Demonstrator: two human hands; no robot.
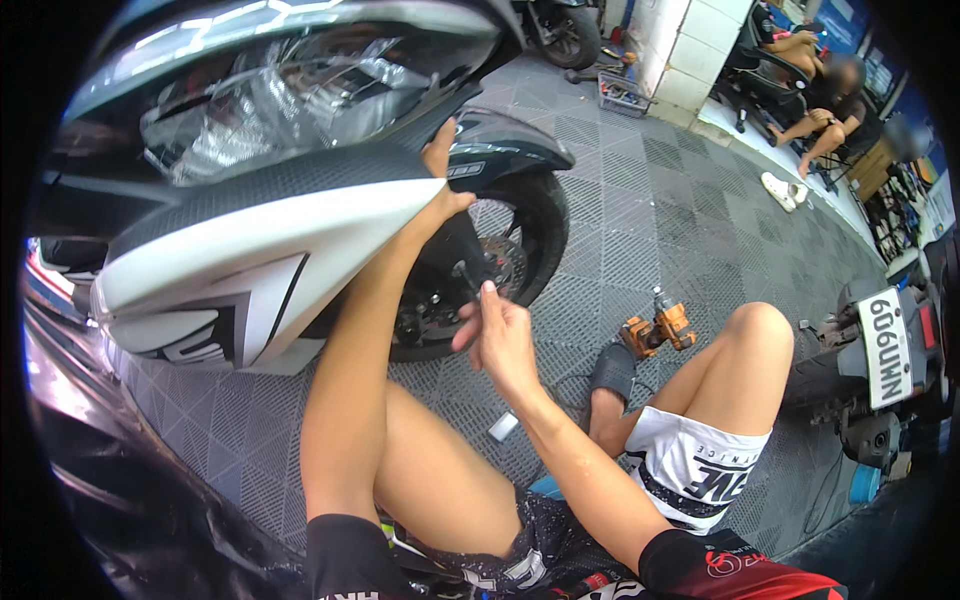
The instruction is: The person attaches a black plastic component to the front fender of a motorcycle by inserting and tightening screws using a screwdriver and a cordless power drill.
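Observation:
A scooter's white and black side fairing panel (270,240) spans the upper left. My left hand (440,195) grips its pointed front end, with fingers spread round the tip. Just beyond that hand are the dark front fender (510,140) and the front wheel (553,225) with its brake disc (508,262). Lower and to the right, my right hand (500,340) is closed beside the fork, thumb pointing up. Something small and dark seems to be at its fingertips, but I cannot make it out.
On the grey tiled floor (610,200) lie an orange cordless power tool (660,325) and a small white object (503,427). Another motorcycle's rear (880,340) stands at the right. A basket (622,92), white clogs (783,191) and seated people (830,115) are farther back.

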